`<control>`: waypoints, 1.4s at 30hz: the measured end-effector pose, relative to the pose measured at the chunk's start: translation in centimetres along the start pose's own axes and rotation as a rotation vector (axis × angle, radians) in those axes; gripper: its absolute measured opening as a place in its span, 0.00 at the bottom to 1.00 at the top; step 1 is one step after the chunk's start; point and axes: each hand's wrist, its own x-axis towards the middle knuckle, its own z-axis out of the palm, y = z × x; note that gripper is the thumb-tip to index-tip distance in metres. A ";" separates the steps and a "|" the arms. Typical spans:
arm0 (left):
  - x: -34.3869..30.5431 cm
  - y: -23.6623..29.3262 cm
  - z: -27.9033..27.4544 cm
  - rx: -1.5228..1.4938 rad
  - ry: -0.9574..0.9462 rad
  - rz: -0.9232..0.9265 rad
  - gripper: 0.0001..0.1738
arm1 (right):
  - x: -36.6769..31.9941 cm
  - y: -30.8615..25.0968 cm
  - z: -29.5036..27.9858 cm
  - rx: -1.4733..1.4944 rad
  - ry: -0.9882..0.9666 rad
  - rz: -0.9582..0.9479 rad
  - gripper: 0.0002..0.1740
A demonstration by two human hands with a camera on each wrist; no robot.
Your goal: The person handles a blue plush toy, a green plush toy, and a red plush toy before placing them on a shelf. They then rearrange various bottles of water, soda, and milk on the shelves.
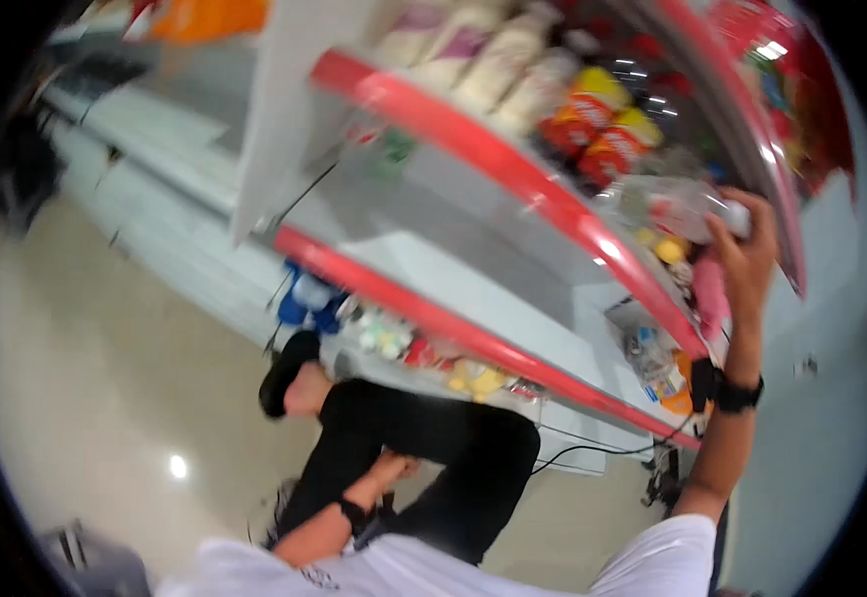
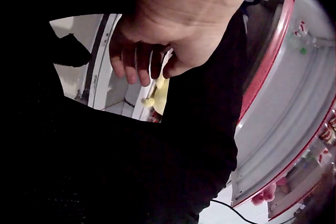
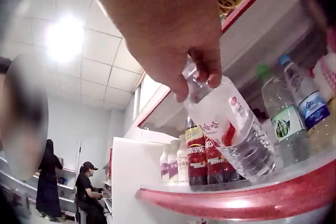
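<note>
My right hand (image 1: 749, 261) pinches a clear water bottle (image 3: 233, 129) near its capped top. The bottle leans over the front of the upper shelf (image 3: 236, 200), and its white label with red print shows in the right wrist view. Dark cola bottles (image 3: 197, 155) with red labels stand just behind it, and a green-capped bottle (image 3: 284, 116) is on its other side. My left hand (image 2: 168, 35) hangs between the black-trousered legs, its fingers loose and holding nothing.
Milky white bottles (image 1: 503, 60) line the same shelf. Below, red-edged shelves (image 1: 433, 313) hold plush toys (image 1: 384, 333) and a box of bottles (image 1: 647, 353). A cable (image 1: 602, 451) runs under the right arm. Two people in dark clothes (image 3: 50, 176) are in the background.
</note>
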 end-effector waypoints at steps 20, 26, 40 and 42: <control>-1.0 1.4 -0.1 0.149 0.010 -0.009 0.27 | -10.1 -15.2 19.5 0.870 -0.498 0.251 0.21; -2.5 4.0 0.0 0.136 0.063 0.042 0.28 | -4.0 -14.4 31.3 0.730 -0.376 0.160 0.20; -0.7 1.9 -0.6 0.043 0.048 0.046 0.26 | 7.3 -11.3 48.5 0.507 -0.132 -0.284 0.28; -0.7 1.7 -0.5 0.025 0.060 0.022 0.27 | 7.6 -10.8 49.4 0.480 -0.176 -0.272 0.28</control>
